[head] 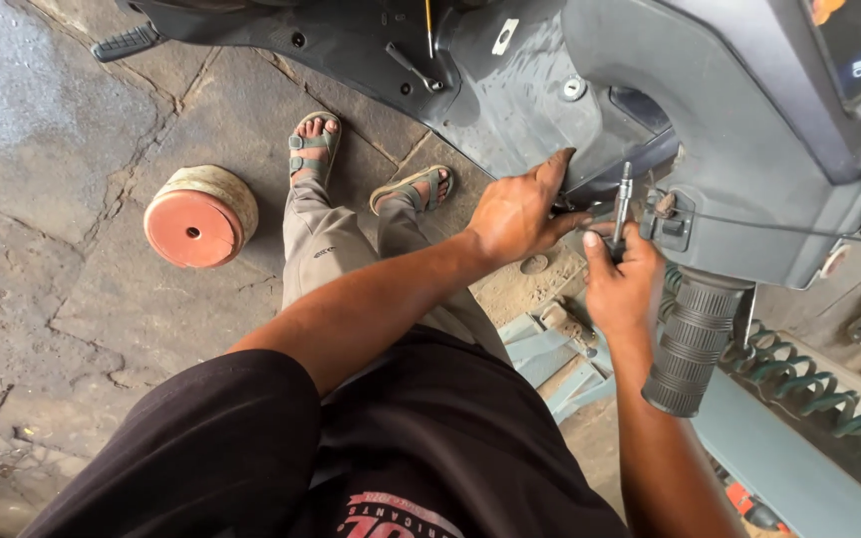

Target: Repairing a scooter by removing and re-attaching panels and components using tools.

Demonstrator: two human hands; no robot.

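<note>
Right hand (622, 284) was closed in a fist round the handle of a screwdriver (623, 202), its metal shaft standing upright, tip pointing up toward the underside of the grey scooter handlebar housing (719, 139). Left hand (516, 211) lay just beside it to the left, fingers spread and pressed flat against the dark lower edge of the housing, thumb tip almost meeting the right fist; it held nothing that could be made out.

Just right of the right hand, the ribbed black handlebar grip (692, 341) slanted down toward the near side. A thin cable (779, 225) ran rightward from the switch block (672, 221) beside the screwdriver.

Below the hands, the person stood on cracked stone paving (72, 259) in grey sandals (313, 144). A round drum-shaped object with a reddish face (199, 216) lay on the floor, well off to the left. A green coiled hose (809, 384) trailed along the near right. Black scooter floorboard panel (351, 50) filled the far side.
</note>
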